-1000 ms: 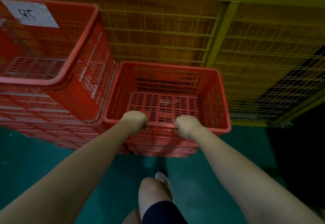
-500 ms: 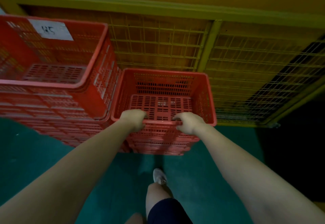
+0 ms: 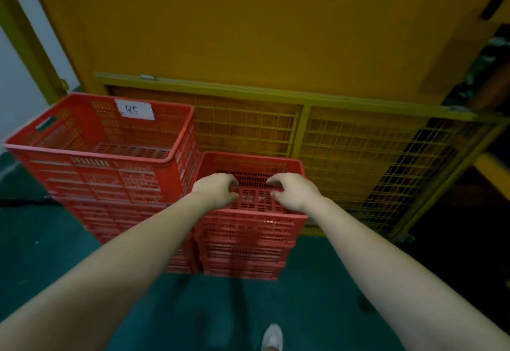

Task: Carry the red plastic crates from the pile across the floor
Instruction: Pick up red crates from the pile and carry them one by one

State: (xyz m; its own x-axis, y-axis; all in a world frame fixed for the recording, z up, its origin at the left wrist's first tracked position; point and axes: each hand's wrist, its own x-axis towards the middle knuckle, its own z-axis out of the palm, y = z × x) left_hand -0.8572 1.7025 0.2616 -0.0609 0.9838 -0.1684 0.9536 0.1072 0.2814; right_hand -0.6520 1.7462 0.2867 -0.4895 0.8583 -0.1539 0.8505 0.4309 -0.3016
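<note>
Both hands have come off the near rim of the top crate point(image 3: 254, 225), which they clasped half a second before, and the view now takes in more of the wall behind. At the lower edge of the frame, a white shoe point(image 3: 272, 337) stands on the green floor point(image 3: 55, 254). Two bare forearms reach up from the lower corners toward the centre. Left hand point(image 3: 215, 190): released, fingers loosely curled over the crate's open top, holding nothing. Right hand point(image 3: 294, 192): likewise released, fingers loosely curled, just beside the left and apart from it. Whether the fingertips brush the plastic cannot be told. The top crate sits at the centre of the frame, nested on a short stack point(image 3: 242, 262) of red crates resting on the floor. Touching it on the left of the frame stands a tall stack point(image 3: 110, 185) of larger red crates, its uppermost one bearing a white paper label point(image 3: 134, 109) with handwriting on the far inner wall. Behind both stacks runs a yellow mesh fence point(image 3: 358, 152), and above it an orange panel point(image 3: 248, 33) fills the upper frame
</note>
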